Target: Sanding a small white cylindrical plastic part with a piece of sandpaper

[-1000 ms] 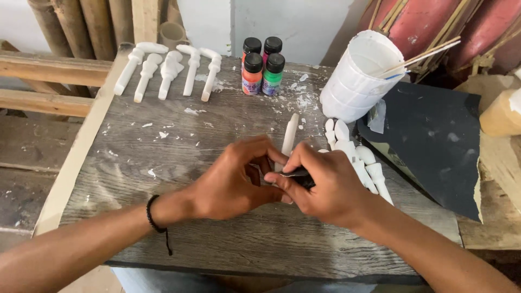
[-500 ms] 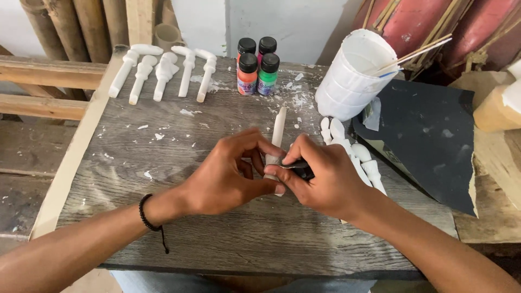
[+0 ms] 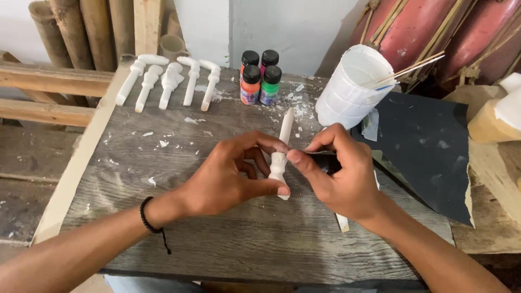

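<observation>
My left hand (image 3: 230, 176) grips a long white carved piece (image 3: 281, 146) between thumb and fingers, holding it upright and slightly tilted over the grey wooden table (image 3: 179, 239). My right hand (image 3: 342, 176) presses a small dark piece of sandpaper (image 3: 324, 160) against the right side of the carved piece. A black band sits on my left wrist.
Several white carved pieces (image 3: 168, 81) lie in a row at the back left. Small paint bottles (image 3: 260, 78) stand at the back middle. A white bucket (image 3: 350, 87) with thin sticks stands to the right, beside a dark sheet (image 3: 423, 146). Bamboo poles (image 3: 81, 32) lean behind.
My hands have lifted and spread slightly, and the white piece now stands more upright and exposed between them; the dark sandpaper stays in my right hand.
</observation>
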